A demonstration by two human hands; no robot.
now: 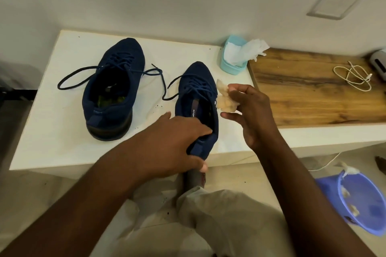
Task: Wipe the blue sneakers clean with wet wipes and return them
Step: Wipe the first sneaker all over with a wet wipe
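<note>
Both hands were at the near sneaker (pixel 196 87) on the table (pixel 52 115) edge: left hand (pixel 167 142) curled round its heel, likely steadying it. Right hand (pixel 252 115) pinched a dirty wipe (pixel 225 99) just beside it, other fingers spread; far sneaker (pixel 112 89) sat apart, untouched.

White table (pixel 52 131): left blue sneaker (pixel 112 89) upright, laces loose; right blue sneaker (pixel 196 83) at front edge, heel in left hand (pixel 173 137); open light-blue wipes pack (pixel 231 58) near back; wooden panel (pixel 302 100) at right carrying a coiled white cable (pixel 355 78).
</note>
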